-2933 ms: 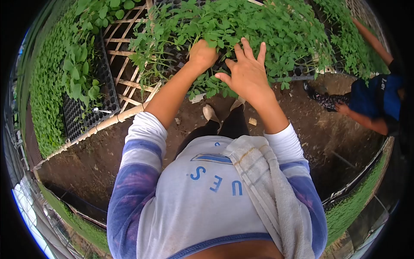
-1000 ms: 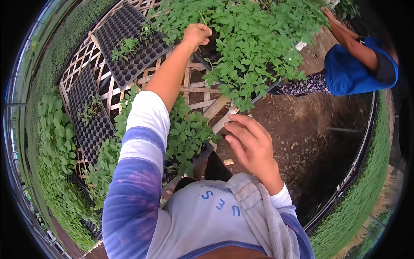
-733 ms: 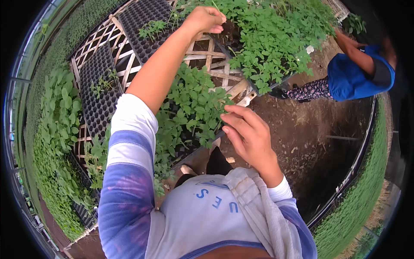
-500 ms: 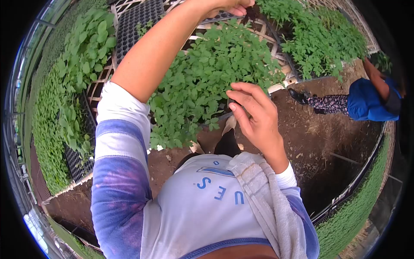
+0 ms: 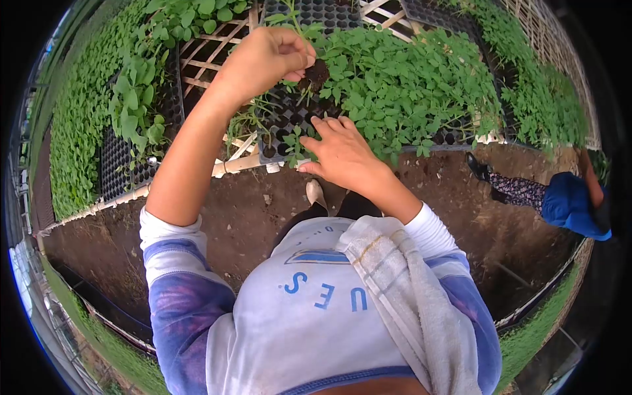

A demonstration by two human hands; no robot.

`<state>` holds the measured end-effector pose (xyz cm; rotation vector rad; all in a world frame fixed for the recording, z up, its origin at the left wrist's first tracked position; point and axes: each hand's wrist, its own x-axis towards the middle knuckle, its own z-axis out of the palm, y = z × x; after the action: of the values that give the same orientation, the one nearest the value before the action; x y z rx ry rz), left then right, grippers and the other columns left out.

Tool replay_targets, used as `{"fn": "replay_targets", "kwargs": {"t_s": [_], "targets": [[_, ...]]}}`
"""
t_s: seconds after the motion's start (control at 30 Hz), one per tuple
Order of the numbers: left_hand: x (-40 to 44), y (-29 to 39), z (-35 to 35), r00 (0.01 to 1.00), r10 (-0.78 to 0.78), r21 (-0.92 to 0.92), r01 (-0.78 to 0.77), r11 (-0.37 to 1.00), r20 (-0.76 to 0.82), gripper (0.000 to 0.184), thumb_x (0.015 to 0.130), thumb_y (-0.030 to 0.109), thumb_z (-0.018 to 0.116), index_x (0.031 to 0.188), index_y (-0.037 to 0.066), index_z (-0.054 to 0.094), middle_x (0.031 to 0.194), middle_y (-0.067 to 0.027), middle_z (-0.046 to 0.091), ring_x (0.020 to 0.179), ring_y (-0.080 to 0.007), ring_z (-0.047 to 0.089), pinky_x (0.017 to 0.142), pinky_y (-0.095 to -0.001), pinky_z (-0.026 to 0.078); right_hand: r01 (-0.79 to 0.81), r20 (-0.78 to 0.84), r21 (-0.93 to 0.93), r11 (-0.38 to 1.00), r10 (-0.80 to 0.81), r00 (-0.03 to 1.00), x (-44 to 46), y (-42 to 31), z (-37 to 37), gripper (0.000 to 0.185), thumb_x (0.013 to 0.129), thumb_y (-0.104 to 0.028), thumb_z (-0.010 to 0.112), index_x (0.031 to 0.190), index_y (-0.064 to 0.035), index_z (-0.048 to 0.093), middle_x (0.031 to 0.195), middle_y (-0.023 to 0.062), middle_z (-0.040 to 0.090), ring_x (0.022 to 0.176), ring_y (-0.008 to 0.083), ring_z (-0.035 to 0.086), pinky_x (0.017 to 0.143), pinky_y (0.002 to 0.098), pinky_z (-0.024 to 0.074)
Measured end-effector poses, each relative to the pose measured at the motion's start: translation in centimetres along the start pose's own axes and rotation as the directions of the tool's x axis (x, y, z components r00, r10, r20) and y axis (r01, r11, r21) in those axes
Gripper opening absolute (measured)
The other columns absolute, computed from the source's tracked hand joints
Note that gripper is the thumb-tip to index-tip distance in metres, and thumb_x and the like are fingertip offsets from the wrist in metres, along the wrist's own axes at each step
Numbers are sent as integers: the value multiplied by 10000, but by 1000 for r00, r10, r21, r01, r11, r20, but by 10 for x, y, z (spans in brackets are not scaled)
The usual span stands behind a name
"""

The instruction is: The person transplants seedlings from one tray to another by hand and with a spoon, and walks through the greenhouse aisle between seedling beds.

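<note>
My left hand [image 5: 271,64] pinches a seedling [image 5: 294,20], its leaves rising above the fingers. A dark soil plug [image 5: 315,76] hangs from it just beyond the fingertips. Below is a black cell tray [image 5: 289,110] with bare cells on its left part and dense green seedlings [image 5: 401,92] across the rest. My right hand [image 5: 345,153] lies at the tray's near edge, fingers apart, over the cells and beside a few small seedlings [image 5: 294,145]. Whether its fingertips press on the tray, I cannot tell.
Another cell tray [image 5: 322,14] lies behind on the lattice bench [image 5: 204,56]. Leafy seedlings [image 5: 135,99] stand to the left, more trays of plants [image 5: 536,99] to the right. A person in blue [image 5: 571,201] stands on the soil path [image 5: 461,191] at the right.
My left hand has come back from the far side of the bench and now shows the seedling with its soil plug. My right hand has lowered from the air to the tray. The view has shifted.
</note>
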<state>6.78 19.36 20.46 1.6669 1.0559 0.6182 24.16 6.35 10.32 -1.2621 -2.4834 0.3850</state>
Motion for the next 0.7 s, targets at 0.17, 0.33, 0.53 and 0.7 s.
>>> {"fn": "replay_targets", "kwargs": {"t_s": [0.17, 0.33, 0.53, 0.7], "targets": [[-3, -66, 33, 994, -109, 15, 109, 994, -24, 144, 908, 78, 664, 980, -45, 680, 838, -48, 682, 754, -100, 643, 712, -248, 549, -69, 175, 15, 998, 65, 982, -14, -1, 5, 458, 833, -392, 717, 1136, -50, 687, 1307, 209, 561, 1206, 351, 510, 1072, 494, 348], [13, -117, 70, 990, 55, 161, -34, 986, -129, 140, 847, 93, 691, 932, -19, 691, 752, -116, 699, 634, -183, 639, 632, -318, 511, -92, 71, 19, 996, 90, 993, -21, 0, 12, 429, 831, -375, 721, 1109, -50, 689, 1291, 189, 568, 1200, 345, 512, 1081, 502, 349], [28, -155, 84, 990, 66, 369, -15, 929, -127, 190, 886, 158, 683, 984, -4, 691, 762, -113, 700, 678, -161, 659, 672, -315, 518, -123, 43, 56, 991, 121, 992, -25, 0, 13, 420, 828, -365, 727, 1104, -50, 689, 1287, 177, 565, 1219, 341, 499, 1091, 518, 340], [33, -168, 87, 994, 24, 340, 15, 940, -109, 189, 864, 143, 681, 984, -3, 691, 802, -163, 710, 710, -239, 691, 700, -343, 533, -154, 49, 82, 985, 151, 987, -29, -3, 16, 424, 827, -364, 730, 1114, -54, 693, 1293, 171, 565, 1232, 332, 491, 1098, 526, 331]]}}
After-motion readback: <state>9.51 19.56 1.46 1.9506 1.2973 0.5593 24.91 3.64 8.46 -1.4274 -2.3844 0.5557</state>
